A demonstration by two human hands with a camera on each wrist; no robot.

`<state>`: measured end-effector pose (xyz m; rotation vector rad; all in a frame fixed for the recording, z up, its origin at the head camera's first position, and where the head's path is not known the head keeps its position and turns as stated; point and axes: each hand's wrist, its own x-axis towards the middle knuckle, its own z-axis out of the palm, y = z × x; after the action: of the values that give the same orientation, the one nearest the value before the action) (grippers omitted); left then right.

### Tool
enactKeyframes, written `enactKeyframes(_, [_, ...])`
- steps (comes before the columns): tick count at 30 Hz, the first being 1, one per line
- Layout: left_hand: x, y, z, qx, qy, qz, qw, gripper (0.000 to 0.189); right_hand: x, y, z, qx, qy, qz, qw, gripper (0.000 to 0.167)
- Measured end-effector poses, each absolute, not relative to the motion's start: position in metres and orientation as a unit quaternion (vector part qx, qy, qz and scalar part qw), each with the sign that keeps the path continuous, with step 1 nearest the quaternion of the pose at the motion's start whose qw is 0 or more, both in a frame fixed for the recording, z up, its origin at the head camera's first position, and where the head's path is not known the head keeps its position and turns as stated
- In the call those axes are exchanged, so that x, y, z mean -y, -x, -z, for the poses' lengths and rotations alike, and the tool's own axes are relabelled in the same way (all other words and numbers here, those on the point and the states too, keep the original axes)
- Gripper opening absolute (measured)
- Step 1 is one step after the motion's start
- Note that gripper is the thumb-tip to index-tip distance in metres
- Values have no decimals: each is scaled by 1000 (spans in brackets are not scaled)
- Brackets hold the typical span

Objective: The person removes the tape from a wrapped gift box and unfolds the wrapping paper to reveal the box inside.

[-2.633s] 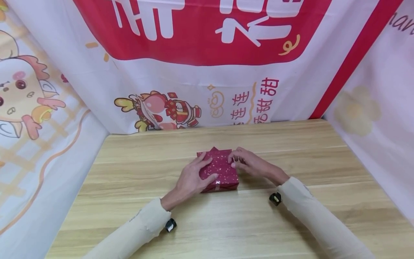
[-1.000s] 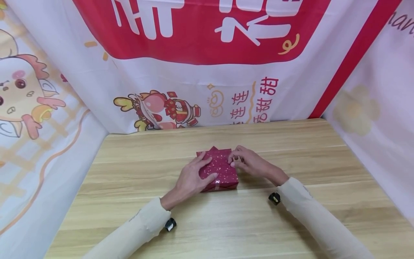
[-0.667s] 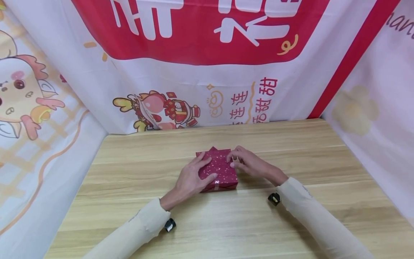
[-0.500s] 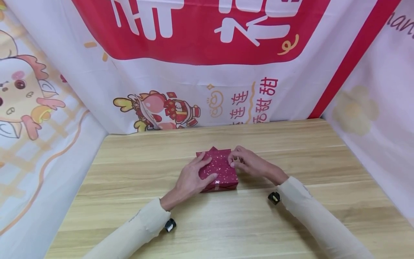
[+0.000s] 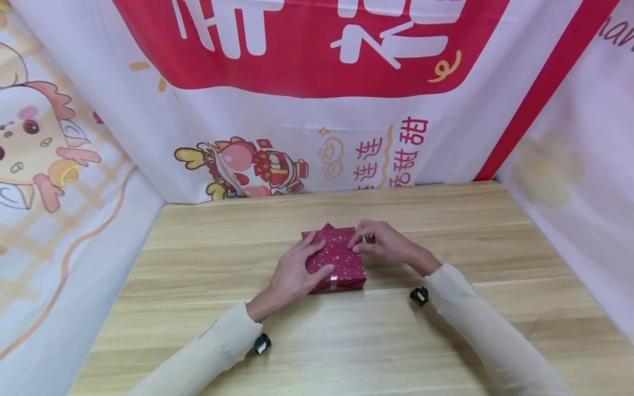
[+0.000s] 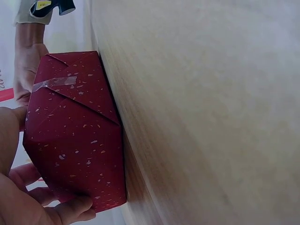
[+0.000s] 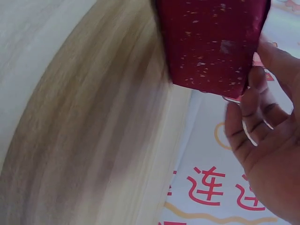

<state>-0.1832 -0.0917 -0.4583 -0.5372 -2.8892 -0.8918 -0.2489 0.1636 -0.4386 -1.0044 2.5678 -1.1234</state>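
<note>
A gift box (image 5: 342, 264) in dark red, gold-flecked wrapping paper lies on the wooden table. Clear tape (image 6: 61, 82) crosses the folded paper on its near side, and a pointed paper flap (image 5: 328, 226) sticks out at the back. My left hand (image 5: 292, 269) grips the box's left part, thumb on top and fingertips (image 6: 77, 206) against the side. At the right top edge, the bent fingers of my right hand (image 5: 383, 242) touch the paper, thumb and index tips close together. In the right wrist view the fingers (image 7: 251, 101) curl by the box's corner; I cannot tell whether they pinch anything.
Printed cloth (image 5: 317, 137) hangs behind the table and along both sides. The wooden table top (image 5: 208, 247) spreads around the box. Under each sleeve sits a small black device, one at the left wrist (image 5: 261, 344) and one at the right wrist (image 5: 420, 296).
My right hand has risen slightly, its wrist lifting and its thumb shifting up along the box's right edge. The left hand and the box stay in place.
</note>
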Motion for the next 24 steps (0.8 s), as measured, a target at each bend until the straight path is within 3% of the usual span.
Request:
enactKeyframes(6, [92, 183, 458, 939, 174, 294, 36, 65, -156, 249, 440, -876, 347, 333, 34, 9])
enactKeyframes(17, [92, 183, 459, 938, 173, 297, 35, 65, -161, 249, 438, -865, 358, 349, 52, 11])
enactKeyframes(24, [91, 184, 460, 939, 179, 291, 36, 65, -156, 244, 432, -896, 400, 191, -30, 11])
